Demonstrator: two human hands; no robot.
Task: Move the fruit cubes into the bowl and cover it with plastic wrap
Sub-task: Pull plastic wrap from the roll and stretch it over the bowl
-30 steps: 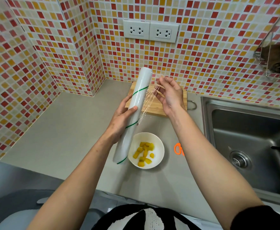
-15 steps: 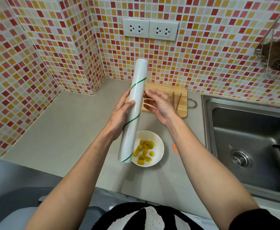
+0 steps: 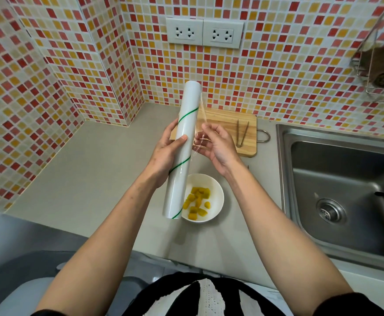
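Drawing back toward the roll since half a second ago, right hand [image 3: 218,144] now pinching a bunched strand of film [image 3: 199,140] just beside it, fingers together on what looks like the loose edge. Gripping the plastic wrap roll [image 3: 183,153] around its middle with left hand [image 3: 167,153], tilted nearly upright. Sitting below both hands: white bowl [image 3: 218,197] holding yellow fruit cubes [image 3: 196,202], partly behind the roll's lower end. Lying beyond the right hand: tongs [image 3: 242,133] on wooden cutting board [image 3: 226,119].
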